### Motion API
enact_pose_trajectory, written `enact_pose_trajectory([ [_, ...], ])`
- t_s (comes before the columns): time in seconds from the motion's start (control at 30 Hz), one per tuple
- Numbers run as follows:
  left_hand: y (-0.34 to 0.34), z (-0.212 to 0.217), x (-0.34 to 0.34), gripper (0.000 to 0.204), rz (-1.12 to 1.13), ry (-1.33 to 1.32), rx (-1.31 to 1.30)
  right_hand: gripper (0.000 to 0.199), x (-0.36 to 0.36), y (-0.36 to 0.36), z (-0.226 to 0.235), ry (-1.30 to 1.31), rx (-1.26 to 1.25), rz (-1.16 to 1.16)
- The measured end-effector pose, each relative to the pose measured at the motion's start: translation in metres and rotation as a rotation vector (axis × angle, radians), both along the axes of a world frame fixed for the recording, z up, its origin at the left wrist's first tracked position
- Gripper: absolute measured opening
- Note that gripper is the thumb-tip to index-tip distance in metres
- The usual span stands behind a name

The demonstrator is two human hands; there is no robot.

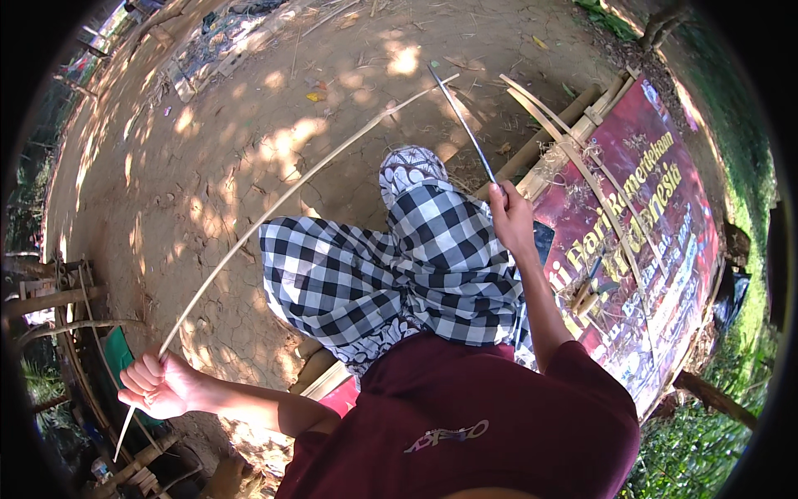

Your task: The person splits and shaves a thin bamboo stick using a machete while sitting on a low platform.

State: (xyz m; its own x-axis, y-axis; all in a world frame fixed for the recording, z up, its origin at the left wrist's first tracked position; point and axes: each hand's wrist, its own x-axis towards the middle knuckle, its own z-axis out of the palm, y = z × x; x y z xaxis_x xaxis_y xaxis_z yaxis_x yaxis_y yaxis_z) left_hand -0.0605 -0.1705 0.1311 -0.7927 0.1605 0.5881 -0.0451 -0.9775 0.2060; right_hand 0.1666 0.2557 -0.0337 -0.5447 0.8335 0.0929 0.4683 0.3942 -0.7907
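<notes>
My left hand [158, 384] is closed round a long, pale bamboo strip [274, 206] near its lower end. The strip rises in a gentle curve across the bare ground, and its far end comes close to a long, thin blade. That blade belongs to a knife [462, 121], whose handle is wrapped in the fingers of my right hand [510, 214]. It points away from me, beyond my knee. In this picture the strip's tip and the blade lie near each other; I cannot tell whether they touch. Black-and-white checked cloth [332, 262] covers my legs.
To my right, a dark red printed banner [665, 191] covers a bamboo platform. On it lie several bamboo strips [611, 212], thin shavings [561, 179] and a dark flat object [544, 241]. Wooden poles [58, 301] and a green sheet [117, 358] stand at the left. Cracked earth [216, 183] stretches ahead.
</notes>
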Motion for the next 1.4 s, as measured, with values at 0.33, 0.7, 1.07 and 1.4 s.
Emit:
enact_pose_trajectory([
  [0.33,0.053,-0.009,0.017,0.040,-0.026,-0.106,0.008,0.027,-0.015,-0.033,0.020,0.025,0.006,0.122],
  [0.7,0.118,-0.032,0.044,0.050,0.128,-0.379,-0.068,0.031,-0.034,-0.126,0.039,0.123,0.204,0.564],
  [1.07,0.073,-0.009,0.044,0.050,0.240,-0.215,-0.064,0.042,-0.006,-0.011,-0.014,-0.333,0.066,-0.025],
  [1.4,0.119,-0.027,0.052,0.051,-0.008,-0.175,-0.170,0.028,-0.032,-0.098,0.038,-0.035,0.177,0.487],
])
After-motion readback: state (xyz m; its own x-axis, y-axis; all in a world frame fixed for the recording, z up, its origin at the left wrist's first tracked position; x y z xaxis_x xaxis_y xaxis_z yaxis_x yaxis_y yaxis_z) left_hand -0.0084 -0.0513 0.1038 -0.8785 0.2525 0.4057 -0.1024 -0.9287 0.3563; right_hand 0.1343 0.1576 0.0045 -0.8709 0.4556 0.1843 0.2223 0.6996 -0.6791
